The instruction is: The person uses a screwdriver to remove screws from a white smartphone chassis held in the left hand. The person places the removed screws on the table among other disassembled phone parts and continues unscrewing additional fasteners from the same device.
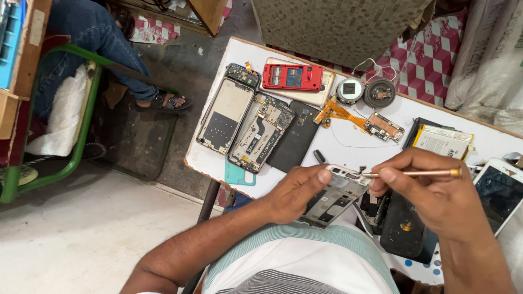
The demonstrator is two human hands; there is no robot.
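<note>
Low in the frame, just right of centre, the left hand (297,193) is cradling an opened phone frame (335,196) above the near edge of the white tabletop (348,149), its grip closed around the frame's upper end with the thumb lying along the top edge. The right hand (436,196) is pinching a slim gold-coloured tool (417,173) between thumb and forefinger, its grip tight on the shaft, and the tip is meeting the frame's top corner, where a small dark part is sticking up. To do this well, it looks wise to be keeping the tool nearly flat, as it is lying now, and working the tip gently so it is not slipping across the frame's inner face; the left thumb is bracing close to the contact point, which should be steadying the frame. Whether the tip is a blade or a point is too small to tell. Toward the upper centre, two stripped phone bodies (242,122), a red phone (292,77) with its back off, an orange flex cable with a small board (359,120) and two round parts (365,91) are lying well apart from the hands; a dark handset (403,228) is lying just beneath the right hand.
</note>
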